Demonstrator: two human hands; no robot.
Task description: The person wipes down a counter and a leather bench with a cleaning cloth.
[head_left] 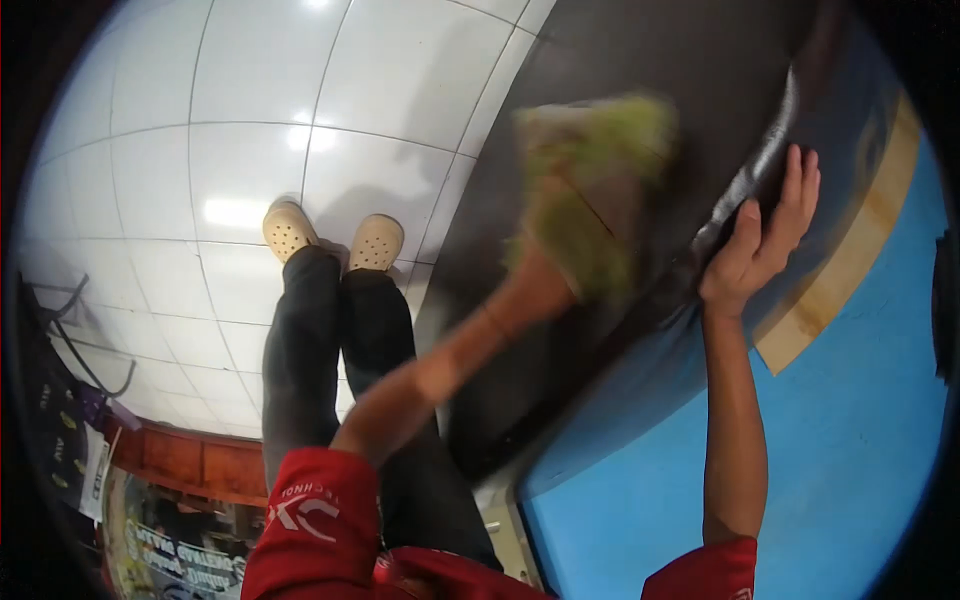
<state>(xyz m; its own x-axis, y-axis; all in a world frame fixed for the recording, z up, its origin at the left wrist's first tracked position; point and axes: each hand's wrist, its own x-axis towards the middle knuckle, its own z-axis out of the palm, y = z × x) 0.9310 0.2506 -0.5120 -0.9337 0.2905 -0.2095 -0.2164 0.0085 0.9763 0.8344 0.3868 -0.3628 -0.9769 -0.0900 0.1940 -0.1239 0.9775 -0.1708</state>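
In the head view, my left hand [548, 272] is closed on a yellow-green cloth [585, 235], which is smeared by motion and hides most of the fingers. The cloth lies over a dark brown, leather-like padded surface [500, 350]. My right hand [755, 245] rests at the shiny raised edge of that surface, holding nothing. Its fingers are stretched out, with the thumb apart from them.
A blue panel [640, 480] with a wooden strip [850, 260] stands on the right. White tiled floor [250, 80] lies to the left, under my beige clogs [376, 242]. A black metal frame [80, 330] and a signboard with lettering [180, 550] are at the lower left.
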